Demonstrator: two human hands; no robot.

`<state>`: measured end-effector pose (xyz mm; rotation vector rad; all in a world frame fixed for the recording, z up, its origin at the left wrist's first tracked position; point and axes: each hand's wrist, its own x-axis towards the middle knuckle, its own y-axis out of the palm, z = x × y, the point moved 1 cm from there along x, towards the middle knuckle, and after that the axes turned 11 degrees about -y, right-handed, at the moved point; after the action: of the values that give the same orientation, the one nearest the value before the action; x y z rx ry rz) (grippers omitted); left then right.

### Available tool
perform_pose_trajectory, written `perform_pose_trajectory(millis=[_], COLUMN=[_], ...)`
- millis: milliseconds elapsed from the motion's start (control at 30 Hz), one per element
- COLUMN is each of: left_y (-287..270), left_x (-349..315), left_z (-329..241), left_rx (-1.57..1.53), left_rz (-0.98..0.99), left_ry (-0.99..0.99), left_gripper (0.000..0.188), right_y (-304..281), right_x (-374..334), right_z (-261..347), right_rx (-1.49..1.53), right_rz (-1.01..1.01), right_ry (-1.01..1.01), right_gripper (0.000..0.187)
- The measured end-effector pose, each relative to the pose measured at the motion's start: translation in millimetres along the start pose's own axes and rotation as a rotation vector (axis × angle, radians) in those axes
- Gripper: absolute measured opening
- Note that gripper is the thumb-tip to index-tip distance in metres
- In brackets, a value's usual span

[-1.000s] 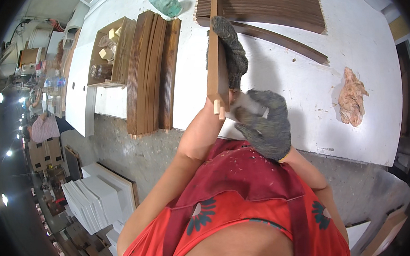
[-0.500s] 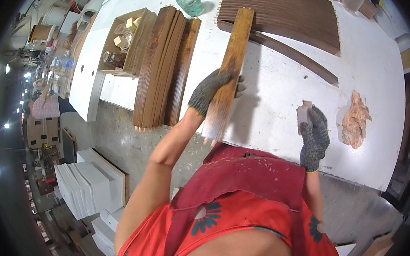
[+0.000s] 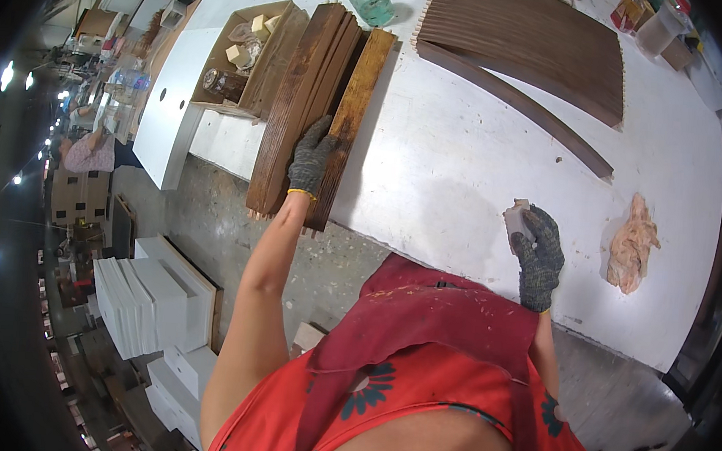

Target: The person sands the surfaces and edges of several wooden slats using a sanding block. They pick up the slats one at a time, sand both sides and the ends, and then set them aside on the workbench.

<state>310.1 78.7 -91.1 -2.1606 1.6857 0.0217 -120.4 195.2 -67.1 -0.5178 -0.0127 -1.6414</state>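
From my remote post I list: left hand point(image 3: 312, 155), gloved, laid against a brown wooden strip point(image 3: 366, 77) at the right side of the strip stack point(image 3: 284, 126), whether gripping I cannot tell; right hand point(image 3: 541, 261), gloved, pinching a small grey block point(image 3: 516, 221) near the white table's point(image 3: 443, 147) front edge; crumpled pinkish cloth point(image 3: 633, 245), right of that hand; open box point(image 3: 276, 70), left of the stack
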Motion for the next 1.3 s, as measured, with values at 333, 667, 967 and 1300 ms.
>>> perform_pose_trajectory(millis=[333,667,967,1300], left_y=[16.9,53.3,59.1,33.5], left_x=[16.2,-13.2,-2.9,-95.3], left_z=[32.9,7.1,4.7,43.0], left_rx=[0.450,0.910,0.751,0.788], left_rz=[-0.394,-0.293,-0.348,-0.425], left_ry=[0.412,0.514,0.472,0.433], left_gripper=[0.039,0.060,0.057,0.064], right_y=[-15.0,-17.2,-15.2,-27.0], right_x=[-13.9,-8.1,-8.8,-12.2], right_z=[-16.0,-40.3,-42.5,-46.0], right_rx=[-0.021,0.060,0.099,0.262], right_rz=[-0.025,-0.045,0.035,-0.118], right_ry=[0.114,0.135,0.158,0.310], right_gripper=[0.040,0.037,0.038,0.035])
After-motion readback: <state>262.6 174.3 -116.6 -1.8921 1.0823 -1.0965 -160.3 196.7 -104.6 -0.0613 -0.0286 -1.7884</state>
